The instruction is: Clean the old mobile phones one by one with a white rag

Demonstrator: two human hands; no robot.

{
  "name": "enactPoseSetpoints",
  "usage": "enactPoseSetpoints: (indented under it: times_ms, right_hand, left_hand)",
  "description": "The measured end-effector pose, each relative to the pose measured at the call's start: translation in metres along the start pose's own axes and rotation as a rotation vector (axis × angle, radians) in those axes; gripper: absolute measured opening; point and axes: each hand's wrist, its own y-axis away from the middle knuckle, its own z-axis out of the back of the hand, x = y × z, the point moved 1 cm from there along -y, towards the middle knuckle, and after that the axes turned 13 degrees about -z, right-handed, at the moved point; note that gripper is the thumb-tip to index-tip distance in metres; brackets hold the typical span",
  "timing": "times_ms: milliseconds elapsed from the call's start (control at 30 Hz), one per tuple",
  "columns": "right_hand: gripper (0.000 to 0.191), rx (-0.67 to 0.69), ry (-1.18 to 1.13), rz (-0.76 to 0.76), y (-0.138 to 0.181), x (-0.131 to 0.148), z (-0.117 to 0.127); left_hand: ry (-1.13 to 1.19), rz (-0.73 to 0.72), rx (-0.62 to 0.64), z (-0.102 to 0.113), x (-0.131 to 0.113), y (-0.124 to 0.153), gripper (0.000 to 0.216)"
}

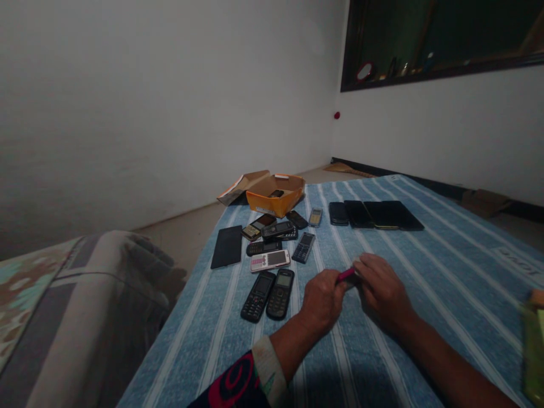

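Note:
Both hands meet over the striped blue cloth around a slim magenta object, mostly hidden by fingers, so its kind cannot be made out. The fingers of my left hand are closed on its left end, and my right hand grips the right end. Left of my left hand lie two black keypad phones side by side. Beyond them are a white phone with pink keys, a dark grey keypad phone and several more keypad phones in a loose cluster.
An open orange box with a phone inside stands behind the cluster. A black tablet-like slab lies at the left edge. Several dark touchscreen phones form a row at the back right. Something yellow-green shows at far right.

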Motion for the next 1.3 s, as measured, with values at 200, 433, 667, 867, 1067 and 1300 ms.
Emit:
enactPoseSetpoints:
  times_ms: [200,433,667,867,1067,1300]
  right_hand:
    - [0.036,0.047,-0.084,0.053,0.003,0.020,-0.005]
    - [0.036,0.040,-0.002,-0.041,-0.002,-0.011,-0.004]
    - [0.038,0.002,-0.027,-0.152,0.000,-0.022,-0.008]
    - [0.038,0.015,0.009,-0.087,0.001,-0.015,-0.008]
    - [0.036,0.081,-0.023,0.019,0.000,0.014,-0.008]
    - [0.031,0.163,-0.029,-0.035,-0.010,0.016,-0.004]
  left_hand:
    - [0.034,-0.016,-0.033,0.001,0.000,0.000,0.016]
    - [0.082,0.060,-0.028,0.003,-0.002,-0.002,0.013]
    - [0.208,0.108,-0.051,0.001,0.001,0.000,0.014]
    - [0.294,0.135,-0.073,-0.002,0.007,0.002,0.015]
    - [0.298,0.103,-0.085,0.001,0.007,0.000,0.018]
    - [0.258,0.083,-0.052,0.005,0.009,-0.001,0.021]
